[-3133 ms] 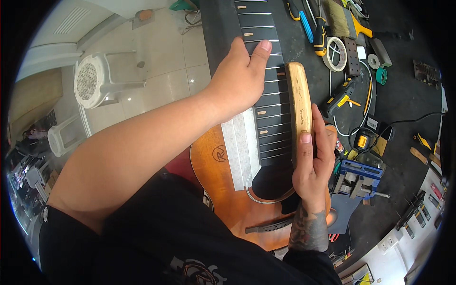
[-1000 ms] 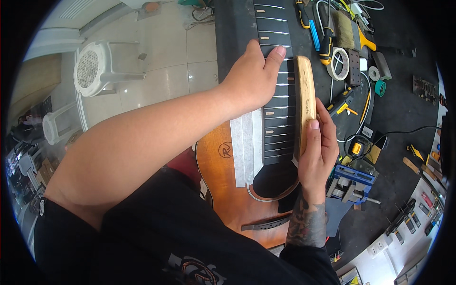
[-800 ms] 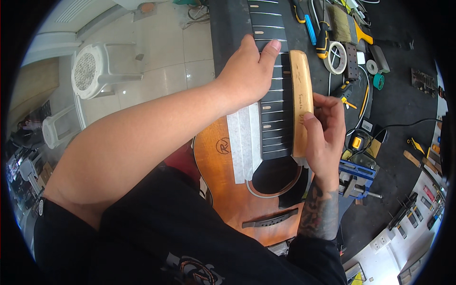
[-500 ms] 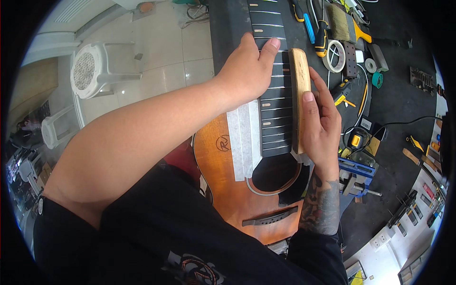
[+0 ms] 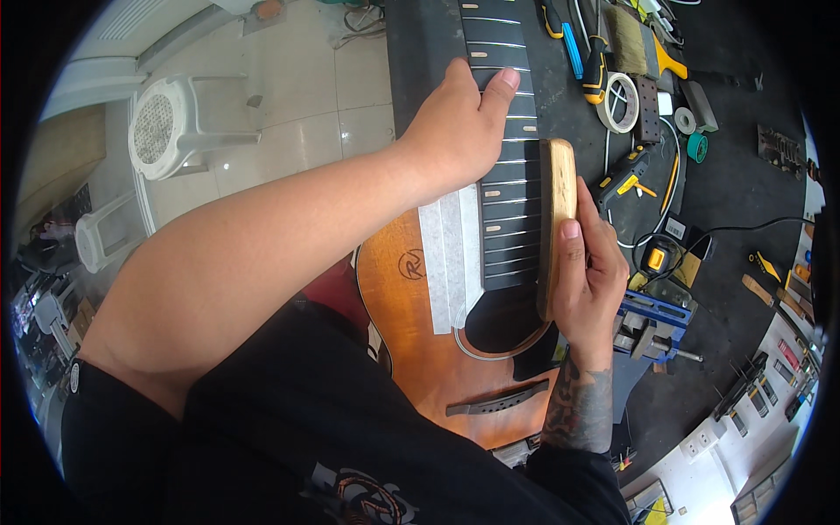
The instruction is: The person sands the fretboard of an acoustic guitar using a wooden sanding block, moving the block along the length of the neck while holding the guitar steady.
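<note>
An acoustic guitar (image 5: 411,337) lies on the bench, its dark fretboard (image 5: 512,208) pointing away from me. My left hand (image 5: 462,127) is wrapped round the neck, with the thumb on top of the frets. In my right hand (image 5: 593,284) is a long pale wooden block (image 5: 563,188) with a darker left side. I hold it lengthwise along the right edge of the fretboard, its near end beside the soundhole (image 5: 503,328). Whether anything is fixed to its underside is hidden. Whitish tape strips (image 5: 444,262) cover the guitar top left of the fretboard.
Right of the neck lie a tape roll (image 5: 618,103), a yellow-handled brush (image 5: 669,61), screwdrivers (image 5: 595,74) and cables. A blue vise (image 5: 652,324) stands close to my right wrist. White plastic stools (image 5: 157,131) are on the floor at left.
My right hand has drawn the wooden block toward me along the fretboard's edge, from beside the upper frets to beside the soundhole. My left hand has stayed on the neck.
</note>
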Demonstrator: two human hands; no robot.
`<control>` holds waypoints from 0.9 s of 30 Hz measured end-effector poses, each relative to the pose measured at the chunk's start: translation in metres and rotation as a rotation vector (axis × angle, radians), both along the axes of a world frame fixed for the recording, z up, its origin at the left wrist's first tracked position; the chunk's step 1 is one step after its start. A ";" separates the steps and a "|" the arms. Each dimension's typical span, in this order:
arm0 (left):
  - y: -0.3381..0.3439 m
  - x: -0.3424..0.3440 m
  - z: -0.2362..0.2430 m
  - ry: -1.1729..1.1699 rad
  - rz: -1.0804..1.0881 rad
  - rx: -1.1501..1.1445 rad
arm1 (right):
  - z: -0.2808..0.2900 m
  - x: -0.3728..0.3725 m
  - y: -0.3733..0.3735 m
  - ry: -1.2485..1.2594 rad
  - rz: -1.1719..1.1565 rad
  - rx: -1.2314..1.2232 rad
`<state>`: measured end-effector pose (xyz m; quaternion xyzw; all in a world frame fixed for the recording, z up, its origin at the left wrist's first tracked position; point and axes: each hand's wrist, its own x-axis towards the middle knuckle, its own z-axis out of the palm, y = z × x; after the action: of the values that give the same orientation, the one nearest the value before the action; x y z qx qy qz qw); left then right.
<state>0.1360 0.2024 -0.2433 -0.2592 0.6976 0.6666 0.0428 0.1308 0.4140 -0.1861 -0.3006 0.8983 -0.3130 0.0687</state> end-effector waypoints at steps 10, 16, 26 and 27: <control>0.000 0.000 0.001 -0.008 0.025 -0.005 | -0.004 -0.022 -0.035 -0.137 -0.144 -0.086; 0.000 -0.001 0.003 -0.017 -0.001 0.002 | 0.005 0.007 -0.003 0.009 -0.052 0.064; 0.000 0.000 -0.003 0.030 0.012 -0.014 | 0.002 -0.025 -0.030 -0.022 -0.050 0.099; -0.001 0.001 -0.005 0.075 0.009 -0.037 | 0.004 -0.018 -0.025 -0.023 -0.046 0.096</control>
<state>0.1365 0.2011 -0.2484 -0.2380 0.7096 0.6631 0.0090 0.1127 0.3891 -0.1825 -0.2727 0.9181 -0.2745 0.0859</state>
